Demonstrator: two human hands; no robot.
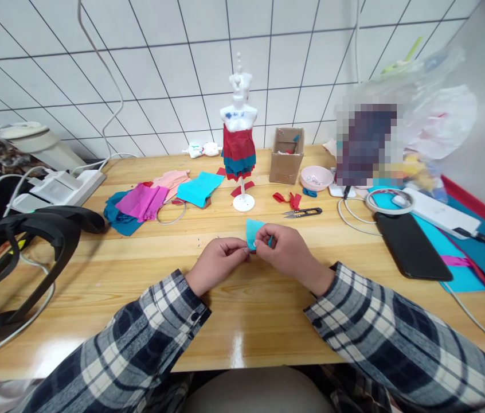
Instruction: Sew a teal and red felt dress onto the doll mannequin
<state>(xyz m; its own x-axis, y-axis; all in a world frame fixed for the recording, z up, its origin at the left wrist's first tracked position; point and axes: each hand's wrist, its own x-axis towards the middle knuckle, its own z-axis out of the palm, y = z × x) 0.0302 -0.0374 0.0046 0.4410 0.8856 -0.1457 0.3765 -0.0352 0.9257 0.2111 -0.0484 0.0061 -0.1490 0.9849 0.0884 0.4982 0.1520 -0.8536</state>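
Head view: glossy wooden table (253, 315), tiled wall (163, 92) behind, handheld blue cloth (252, 230).

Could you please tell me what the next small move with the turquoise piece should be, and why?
Perhaps gently smooth the turquoise piece along its lower edge, since the left hand and right hand both appear to pinch it there, their fingertips close together.

My right hand (286, 250) is pinching a small turquoise cloth (253, 229) over the table (251, 321), my left hand (218, 261) is pinching at its lower corner. Small mannequin (239, 117) in red and blue is standing behind it, snips (311, 212) are lying near red scraps (295, 202), black phone (412, 246) is lying off to the right.
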